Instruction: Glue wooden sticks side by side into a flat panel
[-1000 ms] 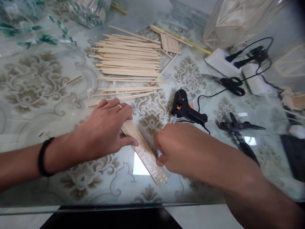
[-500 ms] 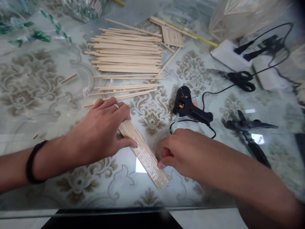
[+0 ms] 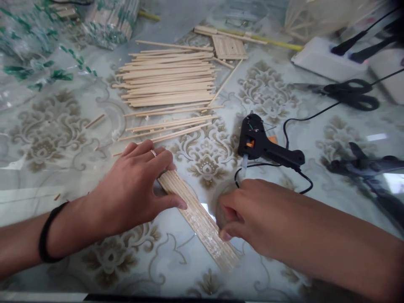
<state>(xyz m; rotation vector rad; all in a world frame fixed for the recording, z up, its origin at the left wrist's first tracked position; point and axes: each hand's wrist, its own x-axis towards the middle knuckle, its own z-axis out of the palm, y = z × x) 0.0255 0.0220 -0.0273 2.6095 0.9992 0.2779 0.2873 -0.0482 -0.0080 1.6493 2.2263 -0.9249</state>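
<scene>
A narrow flat panel of wooden sticks (image 3: 202, 225) joined side by side lies slantwise on the table, shiny patches along its top. My left hand (image 3: 139, 185) grips the far end, fingers curled over it and thumb lying on the upper face. At the panel's right edge is my right hand (image 3: 243, 214), its fingers curled in and its thumb tip touching the edge. Whatever may be between those fingers is hidden. Just beyond the right hand a black glue gun (image 3: 268, 143) rests on its side with a clear glue stick poking out.
Loose wooden sticks (image 3: 167, 80) lie in a pile farther back, beside a small square stick panel (image 3: 229, 47). To the right are black scissors (image 3: 350, 92), a white power strip (image 3: 325, 59), dark pliers-like cutters (image 3: 369, 168) and a cord. Plastic-wrapped bundles (image 3: 110, 21) sit back left.
The view has shifted, so objects on the right appear farther right. Both hands keep nearly the same hold and place on the panel.
</scene>
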